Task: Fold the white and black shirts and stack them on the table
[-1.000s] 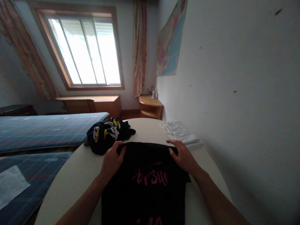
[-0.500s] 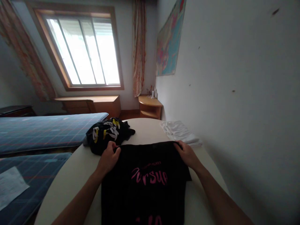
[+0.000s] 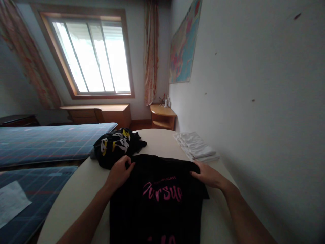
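At 6 o'clock on the round table (image 3: 73,200), black shirt (image 3: 162,210) laid out, far edge toward 12. Pink lettering on its upper face, end of the big word unclear, small line above it hard to read. Second pink print nearer 6 is cut off by the frame, as is the shirt's near end.

Left hand (image 3: 120,173): at the shirt's 10 o'clock corner, thumb and curled forefinger pinching the fabric; exact contact dark, other fingers mostly hidden. Right hand (image 3: 208,174): at the 2 o'clock corner, pinching the edge, thumb on the near side, fingertips tucked out of view. A short flap of shirt sticks out below it. Both forearms run out of frame at the bottom.

Table 10-11 o'clock: crumpled black clothing (image 3: 115,147), white and yellow print, just beyond the left hand. Print not readable. Table 1 o'clock: white cloth (image 3: 195,145), folded, wrinkled, near the right hand.

Off the table, 9-10 o'clock: two plaid mattresses (image 3: 56,140), both cut off at the frame. Paper sheet (image 3: 14,201) on the nearer one, marks too faint to read. 11 o'clock: desk (image 3: 111,110) under a window (image 3: 91,57), glare hides the outside. 12 o'clock: corner shelf (image 3: 162,110), small items on top blurred. 1 o'clock: map (image 3: 184,47) on the wall, text illegible.
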{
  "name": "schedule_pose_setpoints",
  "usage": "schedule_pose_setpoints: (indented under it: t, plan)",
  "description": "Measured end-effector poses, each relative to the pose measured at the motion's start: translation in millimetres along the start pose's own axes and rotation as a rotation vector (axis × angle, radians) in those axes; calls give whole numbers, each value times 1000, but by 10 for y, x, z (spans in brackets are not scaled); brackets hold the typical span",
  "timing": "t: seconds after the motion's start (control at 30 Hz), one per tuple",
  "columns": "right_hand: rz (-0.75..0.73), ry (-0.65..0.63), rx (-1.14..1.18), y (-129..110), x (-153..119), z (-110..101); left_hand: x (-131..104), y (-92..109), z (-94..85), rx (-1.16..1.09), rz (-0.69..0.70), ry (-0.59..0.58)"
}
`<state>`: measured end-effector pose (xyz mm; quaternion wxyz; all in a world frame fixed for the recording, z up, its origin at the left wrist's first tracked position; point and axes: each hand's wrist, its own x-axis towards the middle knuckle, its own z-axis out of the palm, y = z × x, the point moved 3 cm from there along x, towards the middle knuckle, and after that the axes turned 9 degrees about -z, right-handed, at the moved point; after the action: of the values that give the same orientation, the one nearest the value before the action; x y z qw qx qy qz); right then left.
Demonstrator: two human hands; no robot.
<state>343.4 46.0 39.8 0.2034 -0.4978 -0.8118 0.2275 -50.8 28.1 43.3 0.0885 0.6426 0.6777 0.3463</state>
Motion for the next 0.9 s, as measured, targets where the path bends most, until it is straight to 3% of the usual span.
schedule_pose_setpoints:
  t: [0.27,0.43,0.53,0.67,0.9]
  plan:
    - [-46,-276,399,-150,-154,-52,-117,-129,125,12,100,-359]
    - [-126,-373,525,-270,-176,-20,-121,-14,35,-73,154,-447]
    - [-136,-245,622,-280,-122,-48,-31,38,-40,-133,187,-359]
    - [-69,20,722,-272,3,-201,225,100,-219,-149,238,-138]
    - [1,612,577,-241,487,-838,1024,291,-676,9,247,258]
